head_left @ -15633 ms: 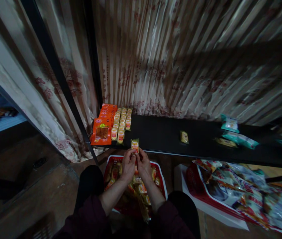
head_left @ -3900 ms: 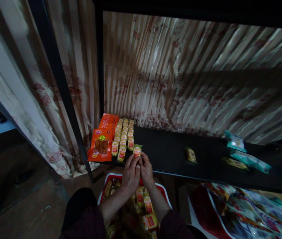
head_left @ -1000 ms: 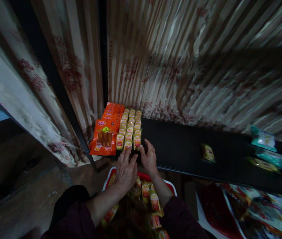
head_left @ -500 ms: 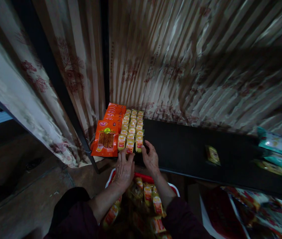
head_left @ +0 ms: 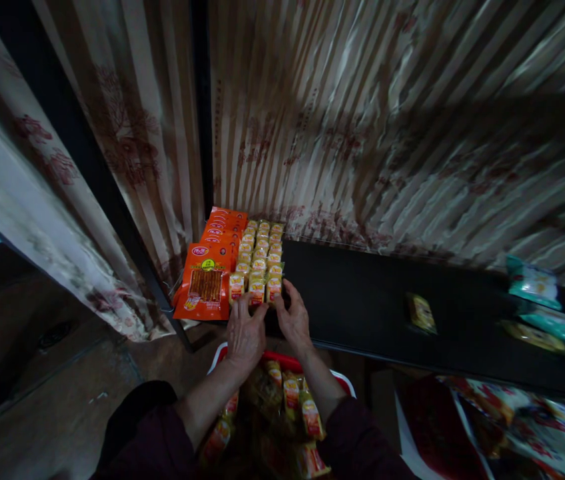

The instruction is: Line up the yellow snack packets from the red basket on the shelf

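Observation:
Small yellow, clear-wrapped snack packets (head_left: 260, 255) stand in three close columns on a black shelf. My left hand (head_left: 246, 337) is at the near end of the middle column, its thumb and fingers closed about the lower edge of the front packet (head_left: 256, 289). At the right column, my right hand (head_left: 292, 323) has its thumb and forefinger apart, touching the near corner of the front packet there. Orange snack bags (head_left: 206, 280) lie overlapped just left of the columns. Beneath my forearms, a red basket with a white rim (head_left: 340, 380) holds more yellow packets (head_left: 311, 417).
The black shelf (head_left: 347, 293) runs rightward, with a lone yellow packet (head_left: 421, 313) and teal bags (head_left: 532, 283) on it. A patterned curtain (head_left: 312, 133) hangs behind. A dark post (head_left: 127, 213) rises at the left. Below right sit boxes with colourful packages (head_left: 537, 427).
My right hand has moved in against the right column's front packet. My left hand stays by the middle column. The whole view has shifted slightly, so things appear a little further left.

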Demonstrator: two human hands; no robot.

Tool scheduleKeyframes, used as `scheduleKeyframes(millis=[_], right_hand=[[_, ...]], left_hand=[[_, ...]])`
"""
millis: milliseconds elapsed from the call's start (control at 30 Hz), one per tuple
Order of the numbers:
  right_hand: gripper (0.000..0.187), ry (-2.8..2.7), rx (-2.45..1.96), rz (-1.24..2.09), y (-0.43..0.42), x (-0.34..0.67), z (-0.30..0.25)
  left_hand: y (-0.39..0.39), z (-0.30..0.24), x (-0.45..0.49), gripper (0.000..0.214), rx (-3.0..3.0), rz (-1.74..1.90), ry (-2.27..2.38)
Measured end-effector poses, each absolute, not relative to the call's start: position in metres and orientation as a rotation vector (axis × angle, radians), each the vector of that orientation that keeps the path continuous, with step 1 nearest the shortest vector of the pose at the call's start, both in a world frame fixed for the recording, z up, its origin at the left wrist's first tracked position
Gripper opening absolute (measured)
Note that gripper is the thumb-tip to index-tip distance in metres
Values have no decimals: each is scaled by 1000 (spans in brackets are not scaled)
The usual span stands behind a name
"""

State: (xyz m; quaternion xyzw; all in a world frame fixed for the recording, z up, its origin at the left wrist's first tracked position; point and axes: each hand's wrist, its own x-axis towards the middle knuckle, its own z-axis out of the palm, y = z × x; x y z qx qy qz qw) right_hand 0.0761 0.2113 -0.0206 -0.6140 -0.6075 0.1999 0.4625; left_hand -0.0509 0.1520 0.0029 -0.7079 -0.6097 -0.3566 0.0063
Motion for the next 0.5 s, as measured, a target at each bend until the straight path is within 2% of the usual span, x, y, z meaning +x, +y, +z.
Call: scheduleKeyframes(millis=[500], right_hand=[[54, -1523, -1536, 467, 214, 69, -20]], left_hand=[[166, 3, -57, 32, -2218, -1243, -1815]])
